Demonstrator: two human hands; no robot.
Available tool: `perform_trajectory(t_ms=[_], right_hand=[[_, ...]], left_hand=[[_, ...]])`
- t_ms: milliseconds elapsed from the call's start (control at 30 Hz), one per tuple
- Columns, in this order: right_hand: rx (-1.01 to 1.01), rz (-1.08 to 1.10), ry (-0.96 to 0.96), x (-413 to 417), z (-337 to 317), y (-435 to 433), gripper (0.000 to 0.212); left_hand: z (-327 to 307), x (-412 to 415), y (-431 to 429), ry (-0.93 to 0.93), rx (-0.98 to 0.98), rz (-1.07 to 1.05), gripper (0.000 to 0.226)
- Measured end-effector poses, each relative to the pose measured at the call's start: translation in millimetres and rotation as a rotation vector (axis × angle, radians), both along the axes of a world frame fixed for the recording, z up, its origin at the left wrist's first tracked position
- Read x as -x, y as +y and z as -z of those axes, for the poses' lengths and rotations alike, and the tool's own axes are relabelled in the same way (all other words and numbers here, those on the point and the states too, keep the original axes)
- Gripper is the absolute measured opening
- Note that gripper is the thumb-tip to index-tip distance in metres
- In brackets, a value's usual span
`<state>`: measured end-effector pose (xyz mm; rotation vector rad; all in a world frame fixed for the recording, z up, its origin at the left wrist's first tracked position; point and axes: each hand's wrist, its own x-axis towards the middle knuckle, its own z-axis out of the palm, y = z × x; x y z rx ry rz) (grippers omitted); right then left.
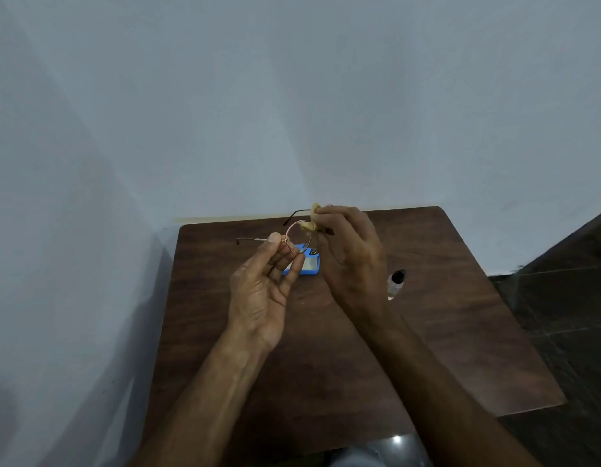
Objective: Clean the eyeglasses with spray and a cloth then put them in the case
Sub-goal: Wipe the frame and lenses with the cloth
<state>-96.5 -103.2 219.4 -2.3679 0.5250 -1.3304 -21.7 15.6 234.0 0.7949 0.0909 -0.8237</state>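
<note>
My left hand (268, 284) pinches the thin-rimmed eyeglasses (294, 241) at the left hinge and holds them above the table, temples unfolded and pointing left. My right hand (351, 251) pinches a crumpled yellow cloth (310, 220) against the right lens. A blue glasses case (309, 266) lies on the table under both hands, mostly hidden by them. The small spray bottle (395, 283) with a dark cap lies on the table just right of my right wrist.
The dark wooden table (460, 332) stands in a corner against a pale wall (292, 112). A dark tiled floor (568, 298) shows past the table's right edge. Something pale shows below the table's near edge.
</note>
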Motion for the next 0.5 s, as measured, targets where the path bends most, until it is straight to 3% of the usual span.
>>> perform_trajectory(t_ms=[167,367,500], right_hand=[[-0.214,0.053,-0.119,-3.2,0.7,-17.8,0.021],[-0.171,-0.009,-0.036,-0.4,11.9,6.0,0.025],[-0.3,0.076,-0.122,-0.5,9.5,-9.7,0.027]], left_hand=[[-1.3,-3.7,5.6,-0.019,0.001,0.012,0.012],[-1.9,-5.5,2.3,0.021,0.033,-0.017,0.011],[-2.7,-3.8,4.5,0.022,0.034,-0.011,0.01]])
